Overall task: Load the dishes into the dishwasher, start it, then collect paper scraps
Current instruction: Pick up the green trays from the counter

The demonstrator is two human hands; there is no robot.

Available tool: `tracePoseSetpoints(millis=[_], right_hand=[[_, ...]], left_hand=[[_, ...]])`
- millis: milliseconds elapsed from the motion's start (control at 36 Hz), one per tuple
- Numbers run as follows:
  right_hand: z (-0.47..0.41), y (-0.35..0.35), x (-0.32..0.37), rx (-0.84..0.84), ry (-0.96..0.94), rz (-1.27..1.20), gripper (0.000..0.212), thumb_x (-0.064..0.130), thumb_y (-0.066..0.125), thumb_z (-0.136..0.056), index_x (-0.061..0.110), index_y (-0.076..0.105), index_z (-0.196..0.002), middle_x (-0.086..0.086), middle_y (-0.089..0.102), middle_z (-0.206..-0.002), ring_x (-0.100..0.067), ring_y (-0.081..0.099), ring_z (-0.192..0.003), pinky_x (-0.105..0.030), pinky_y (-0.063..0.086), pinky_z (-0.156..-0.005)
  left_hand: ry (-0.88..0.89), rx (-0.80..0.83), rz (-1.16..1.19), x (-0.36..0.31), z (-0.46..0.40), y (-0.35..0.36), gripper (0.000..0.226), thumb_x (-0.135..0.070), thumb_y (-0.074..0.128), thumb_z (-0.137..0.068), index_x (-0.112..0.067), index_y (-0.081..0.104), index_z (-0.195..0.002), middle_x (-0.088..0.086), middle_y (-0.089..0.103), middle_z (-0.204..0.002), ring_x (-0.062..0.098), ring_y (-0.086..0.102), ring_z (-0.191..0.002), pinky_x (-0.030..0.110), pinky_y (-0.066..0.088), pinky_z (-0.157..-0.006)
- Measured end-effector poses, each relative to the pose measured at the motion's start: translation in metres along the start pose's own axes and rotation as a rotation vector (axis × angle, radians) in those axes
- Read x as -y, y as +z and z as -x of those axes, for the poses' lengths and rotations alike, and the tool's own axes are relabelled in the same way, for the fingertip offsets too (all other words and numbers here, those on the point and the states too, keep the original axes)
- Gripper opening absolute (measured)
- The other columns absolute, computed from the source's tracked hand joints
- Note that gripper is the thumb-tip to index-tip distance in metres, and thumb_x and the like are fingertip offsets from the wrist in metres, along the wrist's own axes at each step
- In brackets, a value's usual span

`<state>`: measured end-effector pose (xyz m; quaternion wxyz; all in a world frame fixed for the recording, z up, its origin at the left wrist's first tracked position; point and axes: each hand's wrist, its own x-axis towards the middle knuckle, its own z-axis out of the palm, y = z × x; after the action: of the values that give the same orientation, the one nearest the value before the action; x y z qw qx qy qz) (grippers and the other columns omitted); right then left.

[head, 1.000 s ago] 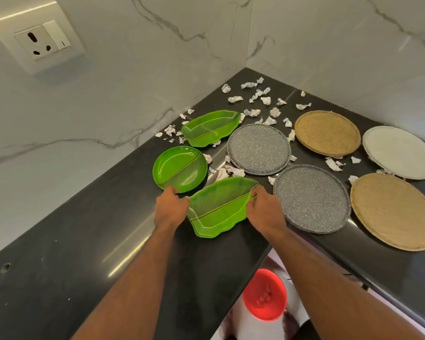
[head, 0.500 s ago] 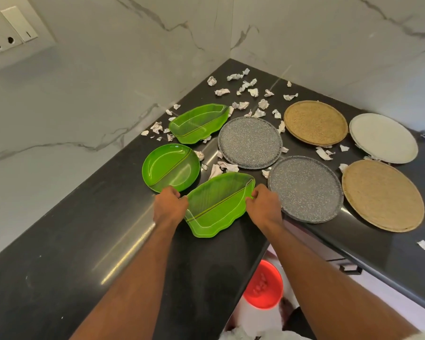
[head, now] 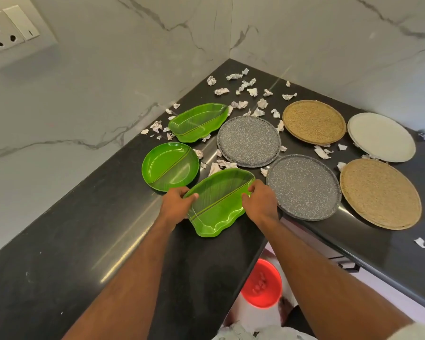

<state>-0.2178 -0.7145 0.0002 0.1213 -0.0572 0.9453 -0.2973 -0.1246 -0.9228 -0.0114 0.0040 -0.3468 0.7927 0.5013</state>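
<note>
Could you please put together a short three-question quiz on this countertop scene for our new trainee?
1. How many green plates lie on the black countertop, counting the near leaf-shaped plate?
2. True or false: only the right hand grips the near leaf-shaped plate, while the left hand rests flat on the counter.
3. Which dish lies right beside the round green plate: A) the white plate, B) the near leaf-shaped plate, C) a woven tan plate?

Key
1. Three.
2. False: both hands grip it, one at each side.
3. B.
</note>
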Motion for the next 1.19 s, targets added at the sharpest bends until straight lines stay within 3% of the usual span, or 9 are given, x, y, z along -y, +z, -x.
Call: tracePoseSetpoints(millis=[111,222,417,500,639,806,944,1056,1194], right_hand=[[0.000,-0.004,0.011,0.012,0.033,-0.102,0.017,0.033,0.060,-0.093,0.016,0.062,-0.093,-0.010,0.068,-0.093,-0.033,0.064,-0.091,-0.039,0.052,-0.083],[0.002,-0.010,0.025,0.037,0.037,-0.152,0.041,0.050,0.049,-0.098,0.014,0.067,-0.091,-0.009,0.070,-0.091,-0.031,0.065,-0.091,-0.039,0.050,-0.084],[-0.002,-0.024,0.048,0.070,0.043,-0.225,0.080,0.088,0.024,-0.078,0.018,0.060,-0.063,-0.002,0.069,-0.069,-0.023,0.070,-0.066,-0.040,0.056,-0.077],[0.001,-0.033,0.059,0.126,0.047,-0.241,0.076,0.081,0.037,-0.086,0.012,0.067,-0.071,-0.001,0.071,-0.066,-0.015,0.069,-0.052,-0.029,0.055,-0.065],[0.003,-0.033,0.062,0.108,0.082,-0.322,0.056,0.063,0.056,-0.090,0.012,0.067,-0.071,-0.004,0.073,-0.067,-0.013,0.068,-0.046,-0.028,0.057,-0.064],[0.003,-0.026,0.063,0.042,0.181,-0.471,0.040,0.046,0.061,-0.079,0.010,0.069,-0.066,-0.004,0.071,-0.059,-0.020,0.071,-0.054,-0.044,0.062,-0.069],[0.011,-0.035,0.065,-0.042,0.140,-0.373,0.037,0.040,0.061,-0.080,0.012,0.060,-0.055,-0.004,0.066,-0.053,-0.021,0.069,-0.050,-0.043,0.061,-0.065],[0.012,-0.044,0.060,-0.090,0.108,-0.285,0.043,0.035,0.063,-0.085,0.011,0.050,-0.051,-0.006,0.058,-0.055,-0.027,0.059,-0.059,-0.038,0.050,-0.060],[0.013,-0.049,0.049,-0.109,0.099,-0.270,0.040,0.032,0.061,-0.089,0.011,0.053,-0.056,-0.004,0.050,-0.053,-0.020,0.043,-0.051,-0.036,0.037,-0.054]], left_hand=[[0.089,-0.002,0.055,-0.006,-0.001,0.002,0.016,-0.019,0.069,-0.092,-0.022,0.071,-0.076,-0.005,0.064,-0.064,0.015,0.062,-0.062,0.039,0.058,-0.059],[0.184,-0.046,0.069,-0.010,0.002,0.005,0.018,-0.036,0.066,-0.083,-0.020,0.074,-0.078,0.001,0.068,-0.067,0.019,0.061,-0.063,0.043,0.054,-0.066],[0.316,-0.119,0.031,-0.028,0.015,0.011,0.007,-0.024,0.074,-0.089,-0.023,0.079,-0.094,-0.012,0.072,-0.076,0.009,0.064,-0.071,0.027,0.050,-0.067],[0.349,-0.117,0.014,-0.034,0.022,0.013,0.014,-0.021,0.076,-0.087,-0.020,0.079,-0.101,-0.011,0.073,-0.082,0.008,0.065,-0.073,0.026,0.051,-0.068],[0.404,-0.063,0.089,-0.041,0.028,0.021,0.014,-0.026,0.078,-0.082,-0.023,0.080,-0.095,-0.013,0.073,-0.074,0.009,0.063,-0.063,0.035,0.053,-0.062],[0.454,0.038,0.100,-0.046,0.040,0.017,0.012,-0.037,0.081,-0.083,-0.025,0.078,-0.082,-0.004,0.072,-0.067,0.006,0.058,-0.059,0.029,0.047,-0.056],[0.230,-0.087,0.170,-0.039,0.028,0.004,0.058,-0.065,0.056,-0.086,-0.010,0.069,-0.074,0.003,0.066,-0.064,0.017,0.056,-0.059,0.034,0.045,-0.056],[-0.090,-0.306,0.195,-0.013,-0.006,-0.012,0.029,-0.052,0.065,-0.088,-0.024,0.065,-0.083,0.004,0.074,-0.088,0.026,0.072,-0.078,0.044,0.061,-0.074],[-0.402,-0.361,0.359,0.003,-0.025,-0.024,0.041,-0.041,0.074,-0.083,-0.013,0.056,-0.107,0.008,0.065,-0.095,0.025,0.072,-0.074,0.037,0.058,-0.050]])
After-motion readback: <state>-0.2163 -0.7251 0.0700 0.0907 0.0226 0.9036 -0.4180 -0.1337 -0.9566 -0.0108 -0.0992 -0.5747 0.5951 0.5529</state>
